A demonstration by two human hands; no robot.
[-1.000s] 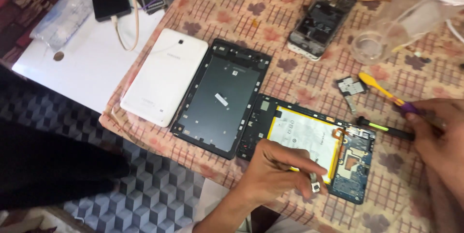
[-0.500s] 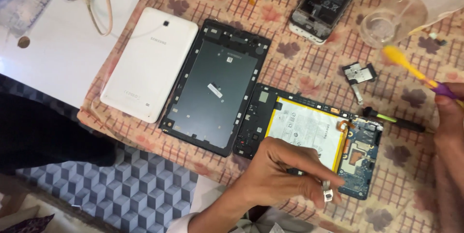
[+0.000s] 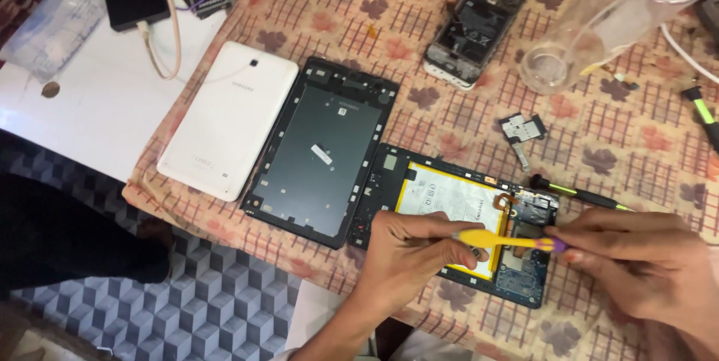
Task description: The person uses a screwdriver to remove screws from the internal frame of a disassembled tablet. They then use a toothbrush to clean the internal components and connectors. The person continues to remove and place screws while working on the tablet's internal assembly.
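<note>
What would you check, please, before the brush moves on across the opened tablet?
1. Left hand steadies the tablet: ok, it rests on the lower edge.
2. Right hand grips the brush: ok, fingers close on the purple end.
3. Brush over the board, beside the battery: ok.
4. Bristles touching the board: cannot tell.
5. Screwdriver off the tablet: not ok, its tip lies at the upper right corner.
6. Loose part away from the work: ok, it lies apart on the cloth.
</note>
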